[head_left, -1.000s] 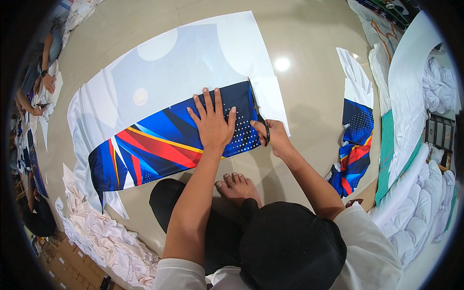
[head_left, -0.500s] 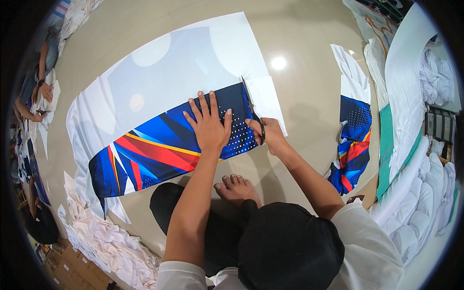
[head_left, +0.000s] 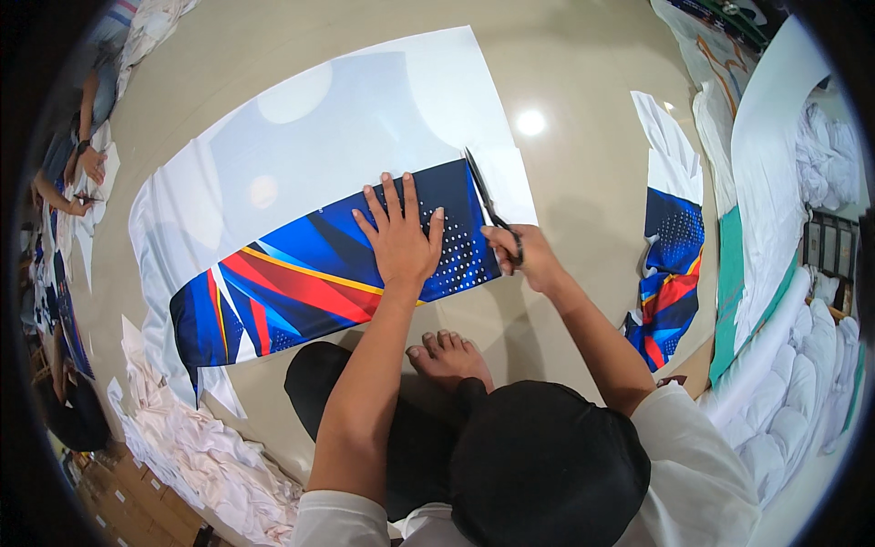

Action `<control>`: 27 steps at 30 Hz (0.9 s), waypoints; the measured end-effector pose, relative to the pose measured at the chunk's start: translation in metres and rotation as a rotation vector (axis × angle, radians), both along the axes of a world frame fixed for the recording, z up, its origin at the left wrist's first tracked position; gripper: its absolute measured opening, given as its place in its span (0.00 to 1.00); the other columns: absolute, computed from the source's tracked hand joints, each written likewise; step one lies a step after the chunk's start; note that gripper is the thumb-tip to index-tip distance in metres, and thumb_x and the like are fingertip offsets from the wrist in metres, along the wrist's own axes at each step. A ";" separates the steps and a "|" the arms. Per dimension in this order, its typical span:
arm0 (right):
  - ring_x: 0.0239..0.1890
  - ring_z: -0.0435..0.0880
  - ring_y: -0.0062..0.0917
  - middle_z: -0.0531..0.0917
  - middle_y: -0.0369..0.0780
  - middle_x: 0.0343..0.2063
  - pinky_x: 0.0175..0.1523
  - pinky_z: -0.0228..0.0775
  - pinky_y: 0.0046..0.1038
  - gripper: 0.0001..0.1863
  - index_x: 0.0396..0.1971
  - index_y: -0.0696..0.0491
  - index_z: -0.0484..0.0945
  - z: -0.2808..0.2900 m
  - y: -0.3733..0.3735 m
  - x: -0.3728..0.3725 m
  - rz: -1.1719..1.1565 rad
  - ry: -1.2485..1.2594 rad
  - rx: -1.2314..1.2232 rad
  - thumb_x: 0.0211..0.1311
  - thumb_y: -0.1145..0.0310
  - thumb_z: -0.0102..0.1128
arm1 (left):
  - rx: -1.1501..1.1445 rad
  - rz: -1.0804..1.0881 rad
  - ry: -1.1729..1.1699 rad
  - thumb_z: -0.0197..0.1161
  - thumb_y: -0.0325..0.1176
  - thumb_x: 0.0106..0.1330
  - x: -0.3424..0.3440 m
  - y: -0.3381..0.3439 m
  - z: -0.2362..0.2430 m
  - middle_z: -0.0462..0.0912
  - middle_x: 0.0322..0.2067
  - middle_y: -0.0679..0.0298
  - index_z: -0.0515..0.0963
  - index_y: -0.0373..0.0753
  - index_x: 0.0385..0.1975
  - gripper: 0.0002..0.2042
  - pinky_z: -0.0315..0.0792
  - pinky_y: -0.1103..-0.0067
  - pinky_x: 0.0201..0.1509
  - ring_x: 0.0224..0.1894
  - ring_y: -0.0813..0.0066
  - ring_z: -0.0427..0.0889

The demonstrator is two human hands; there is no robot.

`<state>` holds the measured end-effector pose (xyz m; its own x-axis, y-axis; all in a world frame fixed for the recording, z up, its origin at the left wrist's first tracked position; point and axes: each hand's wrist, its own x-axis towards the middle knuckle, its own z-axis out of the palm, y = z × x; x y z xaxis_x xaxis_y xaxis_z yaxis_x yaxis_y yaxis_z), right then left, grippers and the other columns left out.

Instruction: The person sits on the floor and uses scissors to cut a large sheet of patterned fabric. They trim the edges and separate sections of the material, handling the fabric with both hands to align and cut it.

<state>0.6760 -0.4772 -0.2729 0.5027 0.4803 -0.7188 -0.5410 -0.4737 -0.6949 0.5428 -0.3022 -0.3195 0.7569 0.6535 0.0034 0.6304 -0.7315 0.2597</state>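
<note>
My left hand [head_left: 403, 242] lies flat, fingers spread, on a navy, blue, red and yellow printed fabric strip [head_left: 296, 283] with white dots. Beneath it, a larger white fabric sheet [head_left: 351, 114] with a faint pale-blue pattern spreads over the beige floor [head_left: 592, 146]. My right hand [head_left: 529, 255] grips black scissors [head_left: 487, 202] by the handles at the strip's right end. The long blades point away from me along that edge; whether they are fully closed I cannot tell. My bare foot [head_left: 447, 357] rests on the floor below the fabric.
Another printed piece with a white top [head_left: 673, 301] lies at right, beside rolls and bundles of white and green cloth [head_left: 756, 182]. Pale crumpled fabric [head_left: 210, 438] and cardboard [head_left: 137, 497] lie lower left. At the left rim, other people's hands [head_left: 91, 164] work on cloth.
Over the last half second, my right hand and the scissors have shifted a little to the right. My left hand stays pressed on the fabric in much the same place.
</note>
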 end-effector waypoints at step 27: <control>0.18 0.70 0.13 0.73 0.29 0.18 0.24 0.62 0.21 0.15 0.26 0.53 0.80 0.017 0.022 0.193 0.881 -0.142 -0.145 0.62 0.58 0.74 | -0.004 -0.009 -0.011 0.48 0.58 0.80 0.001 -0.001 0.006 0.51 0.82 0.48 0.56 0.44 0.82 0.37 0.37 0.37 0.81 0.83 0.36 0.43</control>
